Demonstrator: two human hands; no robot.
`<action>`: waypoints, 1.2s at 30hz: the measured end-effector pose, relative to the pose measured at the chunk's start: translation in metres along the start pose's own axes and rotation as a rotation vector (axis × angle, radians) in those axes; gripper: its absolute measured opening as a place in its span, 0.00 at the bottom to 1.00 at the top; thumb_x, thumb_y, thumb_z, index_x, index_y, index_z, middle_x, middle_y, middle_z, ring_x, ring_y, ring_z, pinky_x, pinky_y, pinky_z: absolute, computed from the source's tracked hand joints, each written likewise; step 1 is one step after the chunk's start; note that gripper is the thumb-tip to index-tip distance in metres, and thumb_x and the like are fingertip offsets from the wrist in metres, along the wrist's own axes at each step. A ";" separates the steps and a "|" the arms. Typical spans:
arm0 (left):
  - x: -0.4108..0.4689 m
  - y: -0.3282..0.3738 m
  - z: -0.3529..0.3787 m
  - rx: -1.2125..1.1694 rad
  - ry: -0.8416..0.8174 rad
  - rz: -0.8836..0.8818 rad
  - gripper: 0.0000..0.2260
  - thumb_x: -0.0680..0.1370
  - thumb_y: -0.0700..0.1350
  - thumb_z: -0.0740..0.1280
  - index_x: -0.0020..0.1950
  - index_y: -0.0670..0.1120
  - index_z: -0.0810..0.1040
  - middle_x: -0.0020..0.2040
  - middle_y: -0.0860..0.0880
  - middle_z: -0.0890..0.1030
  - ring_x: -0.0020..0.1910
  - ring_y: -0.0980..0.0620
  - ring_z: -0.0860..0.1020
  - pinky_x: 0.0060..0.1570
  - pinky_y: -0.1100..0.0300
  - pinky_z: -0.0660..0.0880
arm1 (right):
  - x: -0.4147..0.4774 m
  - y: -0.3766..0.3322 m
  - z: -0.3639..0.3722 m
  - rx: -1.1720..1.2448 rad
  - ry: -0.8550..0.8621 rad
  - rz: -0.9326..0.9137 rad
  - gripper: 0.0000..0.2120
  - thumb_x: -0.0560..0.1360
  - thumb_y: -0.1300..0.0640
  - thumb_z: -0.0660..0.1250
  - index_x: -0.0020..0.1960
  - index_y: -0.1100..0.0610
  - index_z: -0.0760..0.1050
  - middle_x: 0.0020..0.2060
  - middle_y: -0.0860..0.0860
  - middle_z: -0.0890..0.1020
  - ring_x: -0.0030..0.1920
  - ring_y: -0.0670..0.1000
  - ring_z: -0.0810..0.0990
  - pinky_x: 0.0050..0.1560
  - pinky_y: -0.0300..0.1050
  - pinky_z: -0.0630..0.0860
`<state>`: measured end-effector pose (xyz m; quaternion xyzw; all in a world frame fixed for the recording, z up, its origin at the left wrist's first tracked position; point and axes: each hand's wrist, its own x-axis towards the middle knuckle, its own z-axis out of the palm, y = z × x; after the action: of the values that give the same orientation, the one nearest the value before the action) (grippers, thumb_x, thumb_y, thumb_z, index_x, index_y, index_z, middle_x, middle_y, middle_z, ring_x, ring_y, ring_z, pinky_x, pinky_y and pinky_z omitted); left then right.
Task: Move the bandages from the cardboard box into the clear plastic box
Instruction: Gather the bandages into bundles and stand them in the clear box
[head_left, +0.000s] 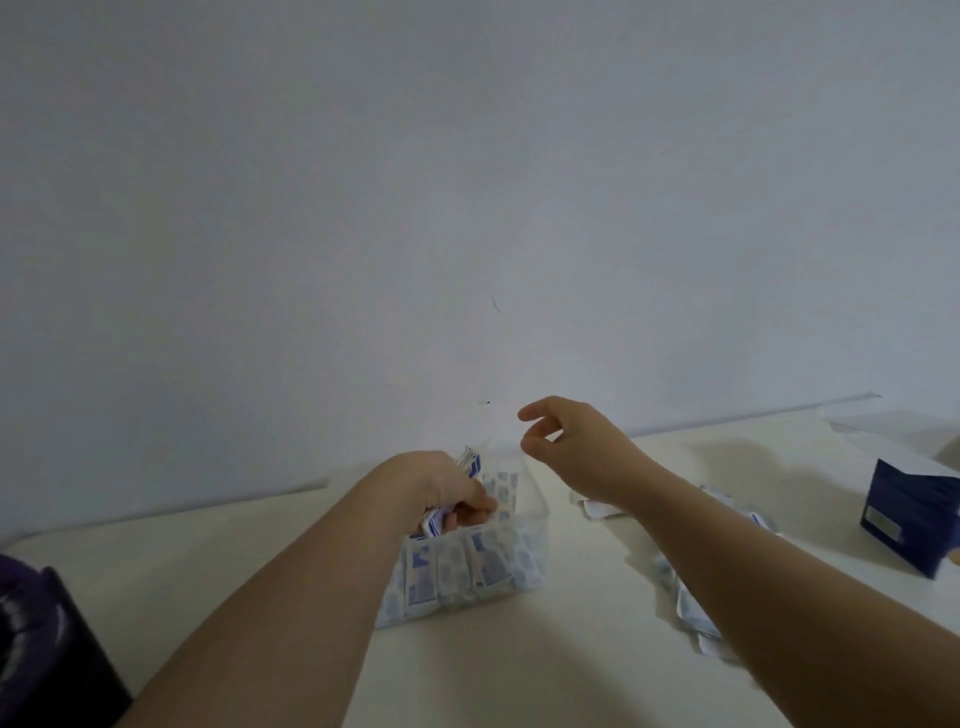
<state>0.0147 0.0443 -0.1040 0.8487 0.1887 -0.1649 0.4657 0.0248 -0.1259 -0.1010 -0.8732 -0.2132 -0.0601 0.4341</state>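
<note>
While upright, clear box (537, 512) with bandages (426, 571)

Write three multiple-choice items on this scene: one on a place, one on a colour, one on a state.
1. Where does the cardboard box stand?
A) on the table, far right
B) on the floor
C) on a shelf

2. What colour is the cardboard box?
A) red
B) dark blue
C) green

3. What is the right hand doing?
A) gripping scissors
B) hovering, holding nothing
C) pressing flat on the table

Answers:
1 A: it stands at the picture's right edge, apart from the clear box.
2 B: its sides show dark blue.
3 B: its fingers are loosely curled in the air, while the left hand grips the bandages at the clear box.
</note>
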 end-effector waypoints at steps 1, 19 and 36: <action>0.004 0.002 0.002 0.062 0.018 0.001 0.07 0.72 0.42 0.73 0.40 0.39 0.79 0.33 0.45 0.80 0.37 0.50 0.76 0.35 0.62 0.73 | 0.001 0.001 -0.001 0.008 -0.007 -0.001 0.14 0.77 0.55 0.64 0.62 0.51 0.72 0.51 0.46 0.79 0.46 0.45 0.75 0.43 0.36 0.69; 0.022 0.010 0.030 0.904 0.061 0.169 0.22 0.76 0.54 0.67 0.64 0.43 0.74 0.50 0.47 0.75 0.48 0.49 0.74 0.55 0.57 0.72 | -0.003 0.004 0.005 0.021 -0.166 0.014 0.14 0.78 0.59 0.61 0.63 0.54 0.72 0.48 0.47 0.75 0.44 0.46 0.74 0.34 0.30 0.66; -0.058 0.020 -0.002 -0.880 -0.174 0.265 0.10 0.79 0.40 0.62 0.37 0.41 0.74 0.27 0.47 0.72 0.21 0.55 0.71 0.23 0.65 0.74 | -0.025 -0.041 0.002 -0.282 -0.139 -0.468 0.59 0.62 0.44 0.77 0.76 0.47 0.36 0.72 0.46 0.59 0.71 0.47 0.57 0.67 0.39 0.59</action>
<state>-0.0262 0.0261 -0.0618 0.5703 0.0910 -0.0788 0.8125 -0.0149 -0.1104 -0.0796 -0.8541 -0.4279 -0.1275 0.2668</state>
